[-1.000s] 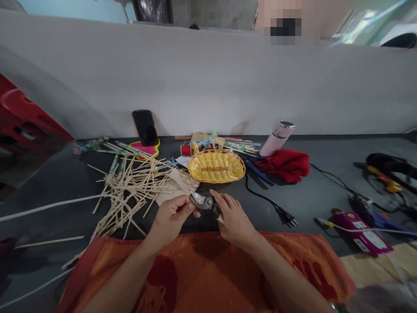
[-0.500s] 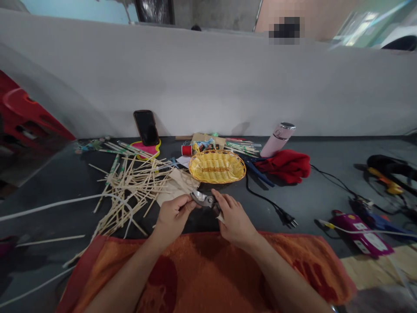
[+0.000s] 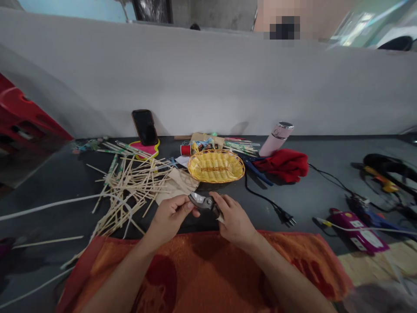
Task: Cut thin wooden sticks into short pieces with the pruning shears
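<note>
My right hand [image 3: 235, 219] is wrapped round the handles of a pair of pruning shears [image 3: 201, 201], whose metal blades point left. Fingers pinched together, my left hand [image 3: 172, 215] is at the tip of the blades; whatever sits between its thumb and finger is hidden or too small to name. Just beyond both hands stands a yellow woven oval basket [image 3: 216, 167]. Left of it, thin pale sticks [image 3: 130, 191] lie in a loose heap, partly over a beige sheet [image 3: 177, 184].
An orange towel [image 3: 202, 274] lies under my forearms. A phone [image 3: 145, 127] leans at the back left. On the right are a pink bottle [image 3: 276, 140], a red cloth [image 3: 286, 165], a black plug [image 3: 288, 218] and a purple device [image 3: 360, 232]. A white wall [image 3: 195, 82] rises behind.
The view has shifted very slightly. My left thumb and fingers have moved a little at the blade tip; the shears stay in my right hand.
</note>
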Demonstrator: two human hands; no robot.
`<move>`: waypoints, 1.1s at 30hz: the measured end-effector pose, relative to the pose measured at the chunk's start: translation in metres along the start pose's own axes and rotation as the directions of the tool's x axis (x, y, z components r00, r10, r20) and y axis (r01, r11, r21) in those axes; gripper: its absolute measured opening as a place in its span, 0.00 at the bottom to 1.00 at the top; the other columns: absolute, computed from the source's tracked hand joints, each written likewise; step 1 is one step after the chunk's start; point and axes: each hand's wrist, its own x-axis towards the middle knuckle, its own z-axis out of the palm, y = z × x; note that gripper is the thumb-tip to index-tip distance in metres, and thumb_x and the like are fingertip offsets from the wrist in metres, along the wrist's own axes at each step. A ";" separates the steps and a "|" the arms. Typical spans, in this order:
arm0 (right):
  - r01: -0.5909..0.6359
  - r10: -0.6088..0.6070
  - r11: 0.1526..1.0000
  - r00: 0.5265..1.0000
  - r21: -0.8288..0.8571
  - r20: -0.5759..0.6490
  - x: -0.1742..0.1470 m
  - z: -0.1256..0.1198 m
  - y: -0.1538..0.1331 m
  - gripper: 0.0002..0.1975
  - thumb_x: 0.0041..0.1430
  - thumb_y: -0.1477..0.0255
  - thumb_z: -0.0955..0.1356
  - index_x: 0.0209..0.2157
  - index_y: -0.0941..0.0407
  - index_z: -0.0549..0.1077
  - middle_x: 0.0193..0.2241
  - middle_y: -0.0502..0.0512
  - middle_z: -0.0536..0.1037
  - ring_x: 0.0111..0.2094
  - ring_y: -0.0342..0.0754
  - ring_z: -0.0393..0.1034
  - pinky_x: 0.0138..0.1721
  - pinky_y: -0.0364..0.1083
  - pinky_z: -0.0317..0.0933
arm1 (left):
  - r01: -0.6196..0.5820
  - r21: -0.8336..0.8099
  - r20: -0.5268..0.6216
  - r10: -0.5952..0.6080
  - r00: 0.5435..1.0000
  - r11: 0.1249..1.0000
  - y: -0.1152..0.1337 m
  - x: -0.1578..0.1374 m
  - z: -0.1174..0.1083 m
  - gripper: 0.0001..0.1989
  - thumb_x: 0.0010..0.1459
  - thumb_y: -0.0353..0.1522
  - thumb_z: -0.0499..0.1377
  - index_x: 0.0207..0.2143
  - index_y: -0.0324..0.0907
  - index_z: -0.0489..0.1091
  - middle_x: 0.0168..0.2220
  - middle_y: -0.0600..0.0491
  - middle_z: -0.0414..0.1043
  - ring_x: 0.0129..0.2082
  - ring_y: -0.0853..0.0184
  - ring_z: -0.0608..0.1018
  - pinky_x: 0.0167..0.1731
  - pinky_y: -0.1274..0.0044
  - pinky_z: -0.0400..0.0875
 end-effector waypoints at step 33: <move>-0.015 0.015 1.000 1.000 -0.008 -0.002 0.001 0.000 0.000 0.40 0.49 0.80 0.62 0.64 0.54 0.49 0.50 0.60 0.66 0.49 0.53 0.61 0.51 0.51 0.57 | 0.051 0.101 -0.105 -0.040 0.994 0.994 0.002 -0.001 0.004 0.11 0.59 0.36 0.56 0.33 0.39 0.74 0.22 0.57 0.71 0.21 0.73 0.70 0.23 0.83 0.62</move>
